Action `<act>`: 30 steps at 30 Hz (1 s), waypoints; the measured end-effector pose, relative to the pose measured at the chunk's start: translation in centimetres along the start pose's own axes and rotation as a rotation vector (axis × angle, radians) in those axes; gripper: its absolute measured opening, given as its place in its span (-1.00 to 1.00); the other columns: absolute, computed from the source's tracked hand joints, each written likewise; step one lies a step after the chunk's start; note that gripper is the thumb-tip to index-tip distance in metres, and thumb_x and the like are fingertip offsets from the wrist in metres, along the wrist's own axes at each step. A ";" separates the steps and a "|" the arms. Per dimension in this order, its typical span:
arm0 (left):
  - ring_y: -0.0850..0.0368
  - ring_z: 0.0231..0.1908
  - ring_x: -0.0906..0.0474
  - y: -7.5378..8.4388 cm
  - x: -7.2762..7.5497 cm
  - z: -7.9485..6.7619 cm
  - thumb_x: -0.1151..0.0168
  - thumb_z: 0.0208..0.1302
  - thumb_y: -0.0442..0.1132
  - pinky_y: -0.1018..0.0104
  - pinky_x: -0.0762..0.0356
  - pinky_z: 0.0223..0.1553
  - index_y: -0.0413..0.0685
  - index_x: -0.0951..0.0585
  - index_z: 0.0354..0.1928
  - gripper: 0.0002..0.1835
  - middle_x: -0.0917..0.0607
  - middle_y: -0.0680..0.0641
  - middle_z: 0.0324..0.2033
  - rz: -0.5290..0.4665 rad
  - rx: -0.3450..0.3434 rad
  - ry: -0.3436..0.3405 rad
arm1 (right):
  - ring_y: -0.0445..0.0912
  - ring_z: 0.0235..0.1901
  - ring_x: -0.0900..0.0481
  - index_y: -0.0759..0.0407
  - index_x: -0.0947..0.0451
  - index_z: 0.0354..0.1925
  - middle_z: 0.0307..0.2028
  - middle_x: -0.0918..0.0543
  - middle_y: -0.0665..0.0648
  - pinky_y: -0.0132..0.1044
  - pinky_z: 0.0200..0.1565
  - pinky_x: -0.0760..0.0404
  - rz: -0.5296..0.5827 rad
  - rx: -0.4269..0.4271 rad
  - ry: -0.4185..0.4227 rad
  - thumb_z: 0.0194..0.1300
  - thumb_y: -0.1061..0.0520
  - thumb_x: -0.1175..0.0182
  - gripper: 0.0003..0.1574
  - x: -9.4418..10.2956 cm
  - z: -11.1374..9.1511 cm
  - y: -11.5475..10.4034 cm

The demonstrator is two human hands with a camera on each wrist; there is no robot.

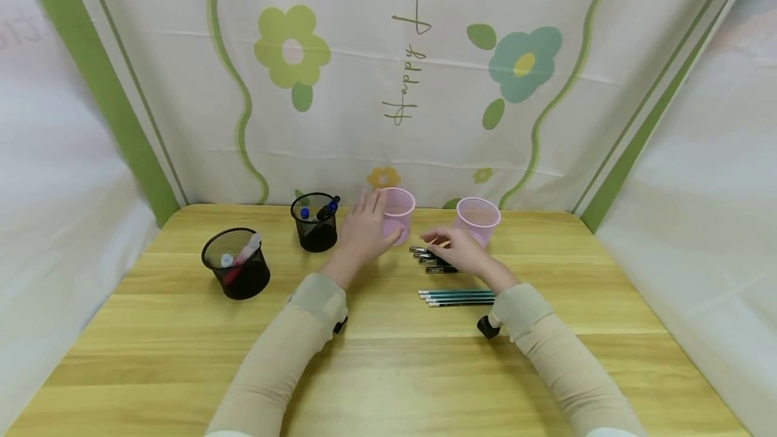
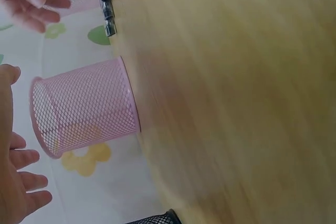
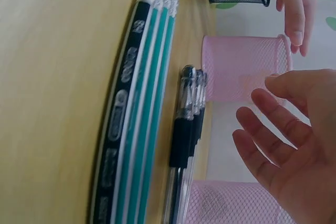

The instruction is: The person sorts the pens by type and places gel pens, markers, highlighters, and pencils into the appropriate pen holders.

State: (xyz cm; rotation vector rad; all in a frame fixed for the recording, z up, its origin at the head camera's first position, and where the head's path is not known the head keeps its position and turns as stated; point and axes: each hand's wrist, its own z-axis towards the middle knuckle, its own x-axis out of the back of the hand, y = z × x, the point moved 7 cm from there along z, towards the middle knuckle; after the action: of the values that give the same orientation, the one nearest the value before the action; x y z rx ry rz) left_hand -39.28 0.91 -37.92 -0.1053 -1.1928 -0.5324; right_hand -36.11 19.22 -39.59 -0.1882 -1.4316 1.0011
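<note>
Two pink mesh pen cups stand upright at the back of the table. My left hand (image 1: 363, 229), fingers extended and thumb spread, is beside the left pink cup (image 1: 402, 211); the left wrist view shows a gap between the fingers and the cup's mesh (image 2: 86, 106). Over a row of black-capped clear pens (image 1: 432, 261) hovers my right hand (image 1: 461, 251), its fingers loosely bent with nothing between them. The right pink cup (image 1: 479, 213) is just behind that hand. Several green and black pencils (image 3: 139, 103) lie side by side nearer to me than the pens.
Toward the left stand two black mesh cups. The rear black cup (image 1: 317, 238) holds blue-capped and black pens or markers; the front black cup (image 1: 245, 285) holds white and red ones. A white floral curtain (image 1: 364, 86) hangs behind the wooden table (image 1: 388, 376).
</note>
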 end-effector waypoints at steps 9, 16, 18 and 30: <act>-0.33 0.51 -0.06 -0.7 -0.3 0.6 -0.28 0.33 0.29 -0.25 -0.24 0.38 -0.23 -0.07 0.61 0.07 -0.20 -0.28 0.54 -0.011 0.064 -0.034 | 0.17 -0.02 -0.69 0.41 -0.61 0.15 0.06 -0.70 0.34 0.02 0.06 -0.66 -0.140 -0.002 -0.034 0.40 0.39 -0.20 -0.63 -0.9 -0.3 1.3; -0.30 0.53 -0.03 -1.2 -0.5 0.8 -0.23 0.34 0.33 -0.22 -0.17 0.42 -0.28 -0.03 0.61 0.11 -0.17 -0.29 0.54 -0.021 0.133 -0.079 | 0.15 -0.04 -0.70 0.40 -0.64 0.10 0.03 -0.71 0.33 0.02 0.06 -0.66 -0.227 -0.012 -0.020 0.34 0.45 -0.18 -0.63 -1.0 -0.1 1.9; -0.30 0.54 0.01 -1.4 -0.7 0.9 -0.23 0.34 0.35 -0.22 -0.13 0.44 -0.30 0.00 0.61 0.14 -0.14 -0.29 0.56 -0.036 0.149 -0.095 | 0.16 -0.04 -0.70 0.40 -0.64 0.09 0.03 -0.71 0.33 0.02 0.06 -0.66 -0.247 -0.017 -0.020 0.33 0.46 -0.17 -0.62 -1.0 -0.1 2.0; -0.32 0.55 0.10 -1.8 -1.4 1.5 -0.20 0.21 0.51 -0.22 -0.07 0.46 -0.28 0.08 0.62 0.30 -0.03 -0.31 0.58 -0.086 0.237 -0.127 | 0.21 0.05 -0.67 0.38 -0.68 0.03 0.00 -0.73 0.33 0.04 0.11 -0.62 -0.406 -0.001 -0.033 0.30 0.49 -0.16 -0.64 -1.3 0.2 1.8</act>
State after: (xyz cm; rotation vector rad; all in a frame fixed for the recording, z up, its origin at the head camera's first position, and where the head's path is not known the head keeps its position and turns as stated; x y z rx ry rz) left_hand -41.71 0.34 -39.03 0.1167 -1.3805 -0.4608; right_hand -36.91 19.32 -41.63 0.1164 -1.4270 0.6719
